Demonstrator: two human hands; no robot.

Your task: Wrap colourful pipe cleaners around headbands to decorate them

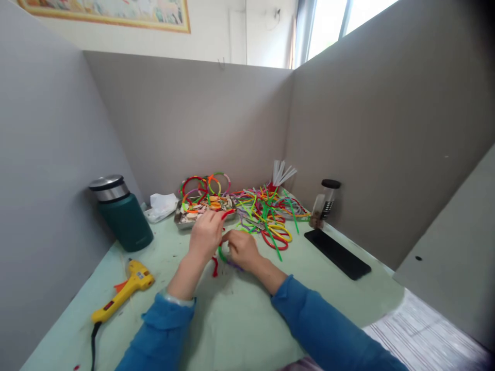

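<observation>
My left hand (207, 232) is closed in a pinch on a red pipe cleaner (229, 213), whose end sticks out past the fingertips. Close beside it, my right hand (243, 250) has its fingers bent round a small ring wrapped in green and purple (221, 253). The fingers cover much of that ring. A short red fuzzy piece (215, 267) lies or hangs just below the hands; I cannot tell which. Behind my left hand stands a metal tray (187, 225) full of small pale and orange pieces, with colourful wrapped rings (194, 188) on it.
Left: a yellow glue gun (133, 286) with a cord, a green flask (126, 219) and white tissue (161, 205). Back: a heap of pipe cleaners (266, 203), white sticks (282, 172), red and yellow loops (275, 240). Right: a black phone-like slab (337, 253), a bottle (328, 198). Grey partitions surround the table.
</observation>
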